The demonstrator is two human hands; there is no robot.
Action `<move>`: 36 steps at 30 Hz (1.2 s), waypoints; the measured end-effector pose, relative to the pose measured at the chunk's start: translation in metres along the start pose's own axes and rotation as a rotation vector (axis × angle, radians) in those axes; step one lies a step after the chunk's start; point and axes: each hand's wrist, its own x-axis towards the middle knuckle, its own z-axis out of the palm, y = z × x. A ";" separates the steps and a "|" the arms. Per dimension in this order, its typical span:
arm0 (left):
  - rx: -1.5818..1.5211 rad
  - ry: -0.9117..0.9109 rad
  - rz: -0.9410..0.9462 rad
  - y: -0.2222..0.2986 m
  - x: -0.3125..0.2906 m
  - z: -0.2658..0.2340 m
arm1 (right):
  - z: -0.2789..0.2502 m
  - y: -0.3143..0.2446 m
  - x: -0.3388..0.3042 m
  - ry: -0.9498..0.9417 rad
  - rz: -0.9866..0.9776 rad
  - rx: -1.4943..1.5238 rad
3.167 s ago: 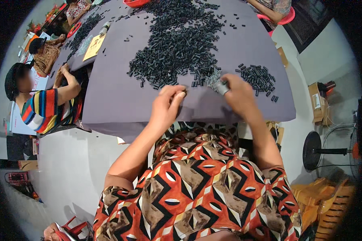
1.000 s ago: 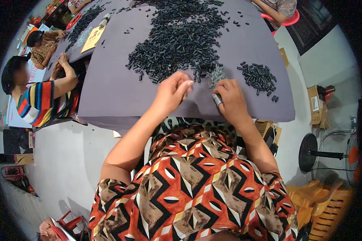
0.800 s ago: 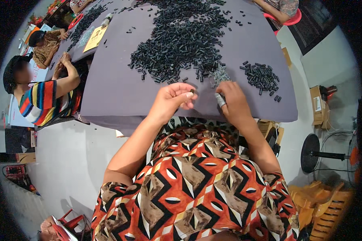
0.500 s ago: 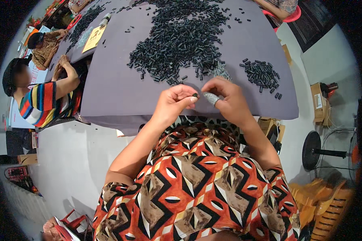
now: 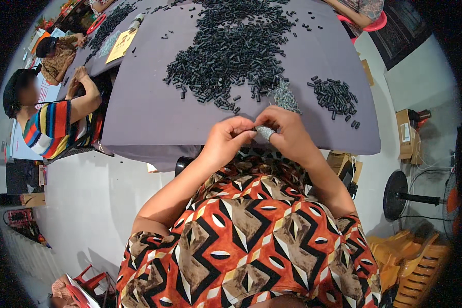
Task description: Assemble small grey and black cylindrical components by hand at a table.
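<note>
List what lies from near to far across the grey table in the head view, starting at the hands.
Left hand and right hand → silvery heap → big black pile → loose black pieces near the far edge.

A matt grey cloth-like cover (image 5: 154,113) lies smooth over the table beyond the left hand (image 5: 226,139) and right hand (image 5: 287,134). Just past the fingertips sits a heap of small black tubes (image 5: 231,51), dull like plastic or rubber. A silvery, slightly shiny piece (image 5: 265,133) rests against the right hand's fingers.
</note>
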 end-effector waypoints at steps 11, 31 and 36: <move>-0.756 0.060 -0.191 0.015 0.009 -0.009 | 0.002 0.008 -0.001 0.129 0.044 0.127; -0.519 -0.037 -0.207 0.006 0.002 -0.005 | 0.005 -0.003 -0.002 0.081 0.084 0.107; 0.062 -0.124 0.015 0.011 -0.007 -0.003 | 0.005 -0.008 -0.002 -0.025 0.098 0.070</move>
